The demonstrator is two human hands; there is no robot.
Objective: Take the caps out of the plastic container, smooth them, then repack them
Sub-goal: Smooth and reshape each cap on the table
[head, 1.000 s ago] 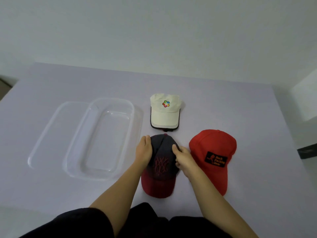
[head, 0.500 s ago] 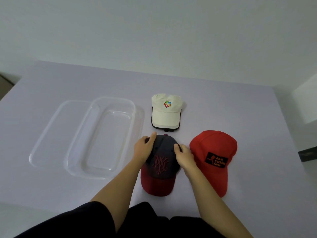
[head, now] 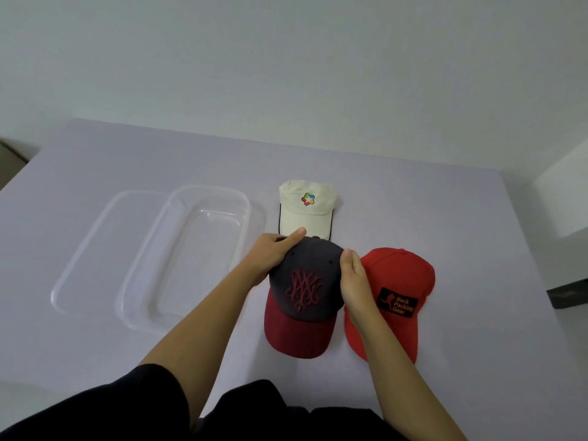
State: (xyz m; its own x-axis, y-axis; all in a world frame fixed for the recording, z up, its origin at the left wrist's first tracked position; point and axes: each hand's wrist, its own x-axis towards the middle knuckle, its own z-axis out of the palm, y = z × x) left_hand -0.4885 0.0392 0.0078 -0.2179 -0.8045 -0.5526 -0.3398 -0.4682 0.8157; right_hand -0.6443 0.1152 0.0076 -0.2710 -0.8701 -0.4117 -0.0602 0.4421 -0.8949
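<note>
A: Why's the dark cap (head: 305,281) held from both sides?
B: Prob. to round the crown out, so the smoothing step, I'd say. It sits on the table (head: 445,202), brim toward the person, btwn the plastic container (head: 197,262) and the red cap (head: 401,275).
A: And the left hand (head: 270,256)?
B: Comes in from the left, wrist low, wrapped on the crown's left-rear. One digit lies along the back top; the rest curl round the fabric, tips hidden.
A: And the right hand (head: 354,281)?
B: Stands on edge vs. the crown's right flank, fingers straight & pressed together, thumb alongside. It presses, doesn't pinch, as far as I can see.
A: Other caps?
B: The white cap (head: 307,208) lies flat just behind, brim nearly touching the dark one. Red one's just right, its brim under the right forearm. Both look done, laid out w/ room to work.
A: Container?
B: Nothing in it, off to the left, overlapping its lid (head: 89,249). Open, prob. b/c repacking comes next.
</note>
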